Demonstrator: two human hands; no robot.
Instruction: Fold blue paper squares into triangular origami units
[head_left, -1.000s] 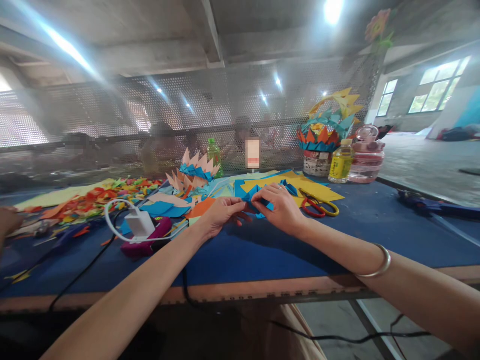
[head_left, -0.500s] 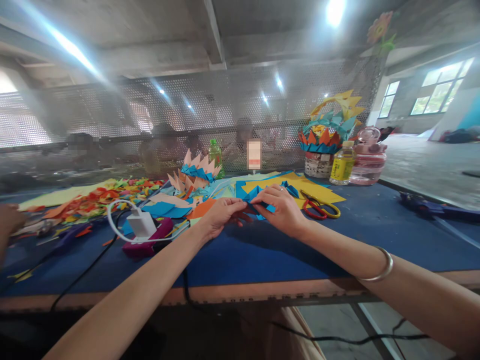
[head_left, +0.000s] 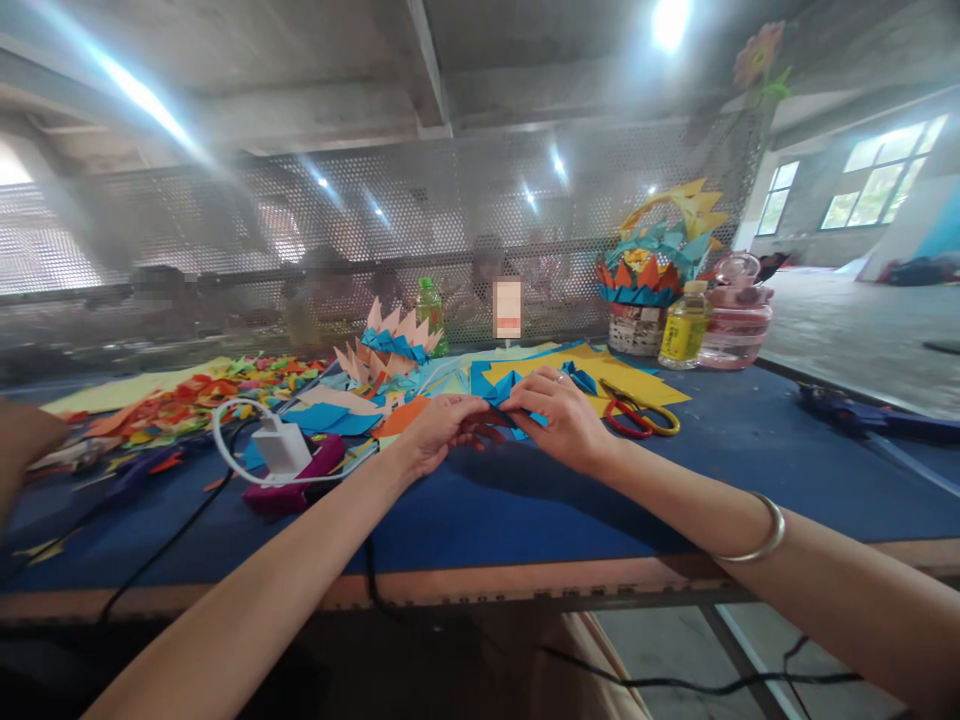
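Two hands are closed on one blue paper piece (head_left: 508,386): it is pinched between the left hand (head_left: 439,430) and right hand (head_left: 566,420), held low against the worktop (head_left: 525,500), seemingly for steadiness; scissors (head_left: 637,415) lie just beyond the right hand.

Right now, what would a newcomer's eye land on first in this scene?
First, the meeting point at the middle of the blue table, where the left hand and the right hand both pinch a blue folded paper. Next come the bright heap of paper scraps at the far left and the spiky paper basket at the back right, beside a yellow bottle.
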